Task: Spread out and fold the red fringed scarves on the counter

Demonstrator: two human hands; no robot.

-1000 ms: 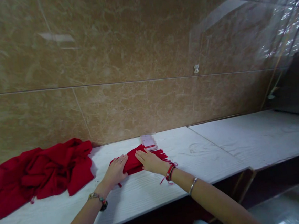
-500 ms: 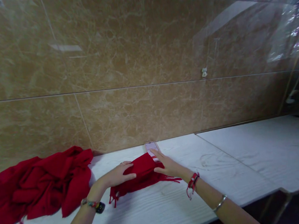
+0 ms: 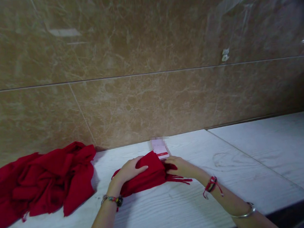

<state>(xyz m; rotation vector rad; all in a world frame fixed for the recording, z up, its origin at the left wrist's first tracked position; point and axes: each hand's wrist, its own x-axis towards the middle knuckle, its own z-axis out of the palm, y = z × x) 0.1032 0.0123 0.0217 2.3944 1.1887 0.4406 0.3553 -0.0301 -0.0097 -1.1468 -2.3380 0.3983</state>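
Note:
A red fringed scarf [image 3: 148, 170], folded into a small bundle, lies on the white tabletop in front of me. My left hand [image 3: 130, 170] grips its left part, thumb across the top and the other fingers toward the far side, their tips partly hidden. At the right end, my right hand [image 3: 178, 166] has its fingers curled round the cloth, just above the loose fringe strands. Right behind the scarf lies a phone [image 3: 160, 148] with its screen lit; its near edge is close to my right fingers.
A larger crumpled heap of red cloth [image 3: 52, 181] lies to the left against the wall. The brown marbled tile wall [image 3: 146, 104] rises along the back of the white tabletop [image 3: 240, 163]. A small white fitting [image 3: 225, 54] sits on the wall. A dark gap shows at the front right.
My right hand has gone from lying flat over the scarf to curling round its right end. My left hand has slid further onto the scarf. The view has shifted slightly.

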